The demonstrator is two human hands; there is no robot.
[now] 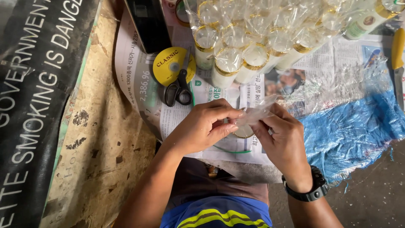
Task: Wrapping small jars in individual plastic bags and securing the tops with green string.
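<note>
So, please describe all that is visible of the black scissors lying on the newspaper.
The black-handled metal scissors lie shut and flat on the printed newspaper. Their blades point away from the person and rest across a round yellow disc; the two plastic loops face the person. Neither hand touches them; the left hand is nearest.

Left hand (202,126) and right hand (280,137) pinch clear plastic wrap (257,113) around a gold-rimmed cup (244,131), over newspaper (139,80). Black scissors (179,89) lie on a yellow disc (168,63). Wrapped cups (253,50) cluster near the newspaper's far edge.
</note>
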